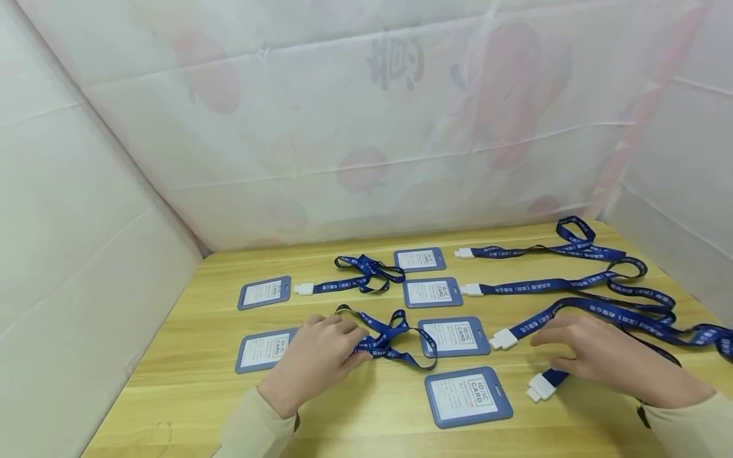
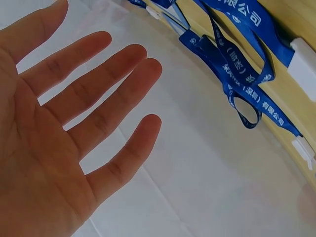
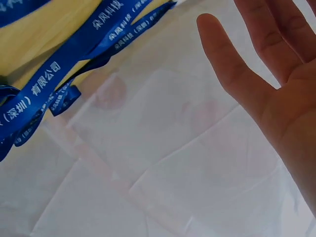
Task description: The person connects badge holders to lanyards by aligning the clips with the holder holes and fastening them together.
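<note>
A bunched blue lanyard [image 1: 391, 333] is laid near the middle of the surface [image 1: 355, 426], its left part overlapped by the left hand [image 1: 321, 356]; whether it is touched cannot be told. The fingers of that hand are stretched straight and spread apart. A second lanyard [image 1: 555, 376], fitted with a white clip, is placed toward the near edge, partly hidden beneath the right hand [image 1: 595, 350], whose thumb and fingers are held apart. Just beyond, a third lanyard [image 1: 607, 310] is stretched toward the right edge. Between the hands, four card holders [image 1: 455, 337] are lined up toward the back edge. Two more card holders [image 1: 265, 293] are set nearer the left edge. Two farther lanyards [image 1: 521, 287] are extended toward the back right corner; another lanyard [image 1: 338, 286] is gathered behind the left hand. The surface is enclosed by pale cloth walls [image 1: 286, 127].
</note>
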The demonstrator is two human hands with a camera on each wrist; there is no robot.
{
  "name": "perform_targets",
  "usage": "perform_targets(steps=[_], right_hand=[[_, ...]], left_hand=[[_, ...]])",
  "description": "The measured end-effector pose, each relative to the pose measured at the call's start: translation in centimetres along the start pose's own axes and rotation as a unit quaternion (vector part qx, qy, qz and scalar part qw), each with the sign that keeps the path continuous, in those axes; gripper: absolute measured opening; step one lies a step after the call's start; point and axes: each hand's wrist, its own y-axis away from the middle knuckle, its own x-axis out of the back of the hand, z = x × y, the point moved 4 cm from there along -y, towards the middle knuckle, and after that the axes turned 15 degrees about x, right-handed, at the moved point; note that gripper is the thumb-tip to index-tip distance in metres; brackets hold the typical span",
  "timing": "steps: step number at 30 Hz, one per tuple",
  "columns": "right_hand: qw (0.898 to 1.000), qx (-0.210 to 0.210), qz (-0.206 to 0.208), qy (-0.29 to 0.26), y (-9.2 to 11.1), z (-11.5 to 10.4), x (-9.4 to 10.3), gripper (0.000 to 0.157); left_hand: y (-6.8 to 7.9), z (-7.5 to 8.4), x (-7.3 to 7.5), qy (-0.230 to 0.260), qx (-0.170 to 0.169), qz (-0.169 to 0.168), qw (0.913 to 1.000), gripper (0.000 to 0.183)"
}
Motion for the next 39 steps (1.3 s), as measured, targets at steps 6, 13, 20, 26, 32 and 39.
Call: perform_targets(steps=[6,13,20,26,32,39], right_hand=[[1.000,0.012,-0.019,-0.018,0.3,-0.2,-1.2,0.037],[0.999,0.031,-0.026,-0.022,0.5,-0.8,-2.1,0.039],[0.998,0.011,-0.039,-0.040,0.6,-0.9,-2.2,0.039],[0.998,0.009,-0.041,-0.048,0.6,-1.0,-2.4,0.039],[0.995,-0.024,-0.054,-0.076,0.4,-1.2,-2.8,0.042],[0.993,-0.032,-0.075,-0.091,0.2,-1.1,-3.2,0.043]], left_hand=[[-0.2,0.6,-0.2,-0.005,-0.003,-0.011,0.9999,0.029],[-0.3,1.1,-0.8,-0.027,-0.009,-0.024,0.9993,0.029],[-0.4,1.6,-0.9,-0.032,-0.009,-0.027,0.9991,0.028],[-0.3,2.2,-0.9,-0.037,-0.021,-0.024,0.9988,0.026],[-0.3,2.9,-1.5,-0.023,-0.029,-0.035,0.9987,0.025],[-0.7,4.0,-2.0,-0.022,-0.041,-0.058,0.9972,0.024]])
